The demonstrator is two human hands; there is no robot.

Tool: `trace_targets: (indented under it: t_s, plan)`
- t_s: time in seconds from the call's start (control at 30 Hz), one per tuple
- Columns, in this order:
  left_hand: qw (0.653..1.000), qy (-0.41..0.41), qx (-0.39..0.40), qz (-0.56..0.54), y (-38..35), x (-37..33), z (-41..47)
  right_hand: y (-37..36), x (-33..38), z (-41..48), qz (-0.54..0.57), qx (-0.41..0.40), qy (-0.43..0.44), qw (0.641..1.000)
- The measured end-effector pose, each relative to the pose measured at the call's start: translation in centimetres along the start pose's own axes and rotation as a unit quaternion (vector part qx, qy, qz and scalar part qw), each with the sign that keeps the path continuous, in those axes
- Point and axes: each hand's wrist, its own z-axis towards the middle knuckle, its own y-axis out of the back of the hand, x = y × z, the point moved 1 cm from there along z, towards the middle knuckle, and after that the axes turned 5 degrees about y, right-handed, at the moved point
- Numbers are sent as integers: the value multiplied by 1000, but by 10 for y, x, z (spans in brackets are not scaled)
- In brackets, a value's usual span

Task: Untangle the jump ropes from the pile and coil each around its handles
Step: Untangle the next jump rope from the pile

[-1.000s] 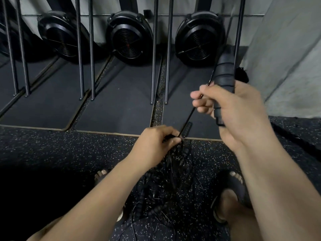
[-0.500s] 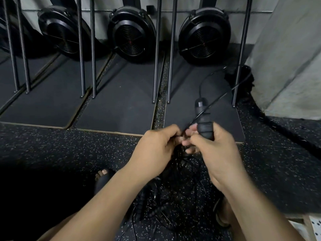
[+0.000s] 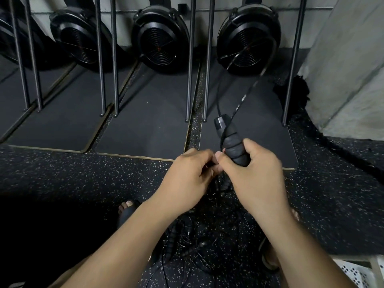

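As a person bends over a speckled black floor (image 3: 83, 177), their right hand (image 3: 253, 175) grips a ribbed black handle (image 3: 232, 146) upright, thin cord (image 3: 245, 96) wound a few turns round it and looping up past its cap. Their left hand (image 3: 187, 179) is curled tight just beside, fingertips meeting the right's; whether it pinches cord I cannot tell. Below the hands, between sandalled feet, lies the pile (image 3: 187, 235) of tangled black ropes. Dark mats (image 3: 149, 125) and round fans (image 3: 160, 42) sit beyond.

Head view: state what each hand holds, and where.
Right hand grips the black ribbed jump-rope handle at its lower half. Left hand: hold cannot be told.
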Motion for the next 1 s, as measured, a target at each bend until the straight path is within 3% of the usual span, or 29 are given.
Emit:
trace_targets:
  t_s: [0.2, 0.4, 0.5, 0.6, 0.7, 0.8, 1.0]
  plan:
    - [999, -21, 32, 24, -12, 7, 6, -7, 4, 2, 188, 26, -105, 976]
    - [1000, -15, 6, 20, -10, 16, 7, -3, 15, 1, 267, 18, -105, 958]
    - [998, 34, 47, 39, -7, 20, 9, 8, 26, 4, 319, -6, -86, 944]
    - [983, 92, 123, 104, -10, 25, 6, 32, 37, 17, 386, -57, -74, 918]
    - [982, 116, 118, 88, -8, 27, 6, 51, 39, 27, 445, -65, -88, 889]
    - [983, 86, 103, 128, -7, 27, 8, 58, 29, 31, 485, -89, -122, 861]
    - [994, 70, 50, 74, -5, 24, 6, 21, 1, 15, 399, 17, -184, 898]
